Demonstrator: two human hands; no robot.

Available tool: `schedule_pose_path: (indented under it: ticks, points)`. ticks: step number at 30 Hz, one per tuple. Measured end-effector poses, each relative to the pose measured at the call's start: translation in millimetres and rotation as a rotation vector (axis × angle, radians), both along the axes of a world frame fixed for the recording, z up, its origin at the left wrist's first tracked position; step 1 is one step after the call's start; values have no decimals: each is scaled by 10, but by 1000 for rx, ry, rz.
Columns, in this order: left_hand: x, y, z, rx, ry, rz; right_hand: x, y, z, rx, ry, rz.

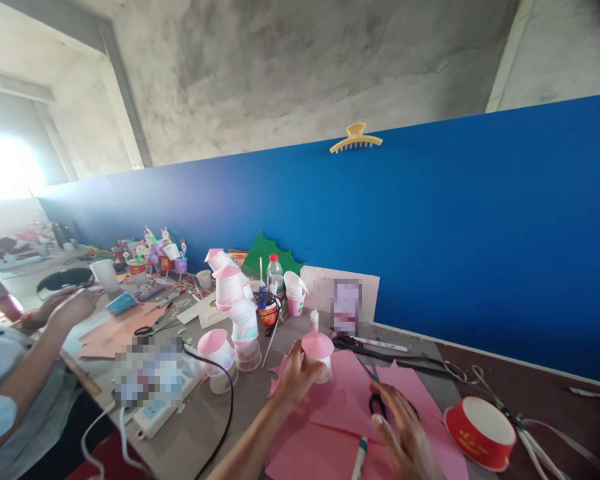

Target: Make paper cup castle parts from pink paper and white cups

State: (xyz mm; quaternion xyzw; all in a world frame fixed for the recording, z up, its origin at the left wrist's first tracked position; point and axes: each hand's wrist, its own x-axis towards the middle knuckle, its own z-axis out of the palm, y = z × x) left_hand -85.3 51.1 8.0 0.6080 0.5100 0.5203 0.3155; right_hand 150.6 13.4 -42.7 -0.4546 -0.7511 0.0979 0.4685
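My left hand [297, 379] is closed around a small white paper cup [324, 375] topped with a pink paper cone [317, 345], its thumb across the cup's front. My right hand [403, 427] hovers low over black-handled scissors [377, 405], thumb and fingers apart around the near handle; whether it touches them I cannot tell. Beneath both hands lie sheets of pink paper [305, 453]. A marker with a green cap [361, 453] rests on that paper, left of my right hand. Another pink-topped cup [215, 343] stands to the left, beside a stack of decorated cups [244, 320].
At right sits a red paper bowl [480, 433] near bundled cables [517, 420]. A white power strip [167, 403] with a black cord lies left. Behind stand a bottle [275, 270] and a blue partition [455, 233]. A co-worker's hands [73, 310] are at far left.
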Motion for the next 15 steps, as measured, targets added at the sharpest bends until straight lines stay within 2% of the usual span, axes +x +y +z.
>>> schedule_pose_path:
  ticks: [3, 6, 7, 10, 15]
  points:
    - [-9, -82, 199, 4, 72, 10, 82, 44, -37, 172, -160, 56]
    - [-170, -209, 438, 87, 132, 60, 154, 102, -128, 240, -247, 54]
    - [-263, -261, 521, 133, 140, 100, 163, 122, -160, 262, -249, 49]
    - [-627, -444, 761, 171, 113, 341, 141, 157, -211, 333, -234, 28]
    - [-1255, -781, 1033, 212, 22, 548, 85, 162, -185, 402, -171, 11]
